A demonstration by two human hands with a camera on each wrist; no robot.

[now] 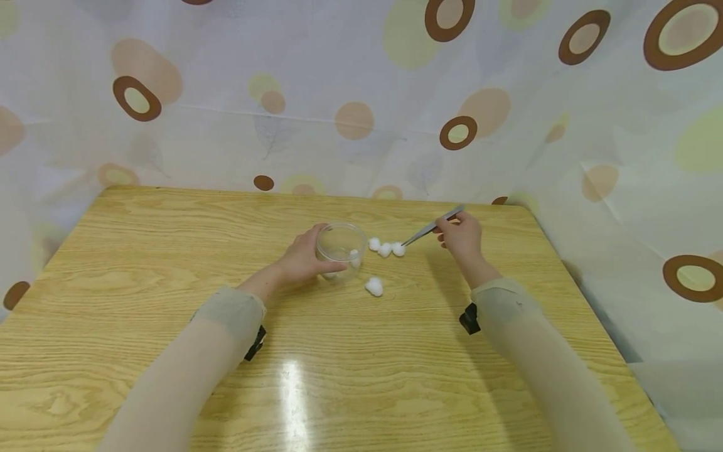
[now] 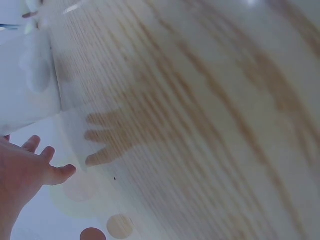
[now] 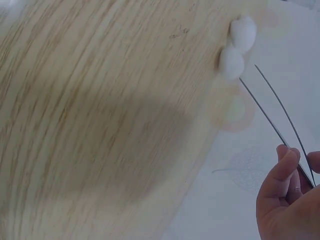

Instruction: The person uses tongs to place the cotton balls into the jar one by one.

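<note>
My left hand (image 1: 305,257) holds a clear round plastic container (image 1: 341,242) from its left side, thumb along the front. White cotton balls (image 1: 354,257) show through its wall. In the left wrist view, the hand (image 2: 30,172) appears just beside the container (image 2: 15,100). My right hand (image 1: 461,237) pinches metal tweezers (image 1: 423,232), pointed down and left. Their two tips stand apart in the right wrist view, one tip right at a cotton ball (image 3: 231,63). This ball is the rightmost (image 1: 398,250) of a short row beside the container.
A single cotton ball (image 1: 374,287) lies nearer to me, in front of the row. The wood-grain table (image 1: 361,370) extends to both sides. Behind it and along the right hangs a white sheet (image 1: 316,81) with brown, peach and yellow circles.
</note>
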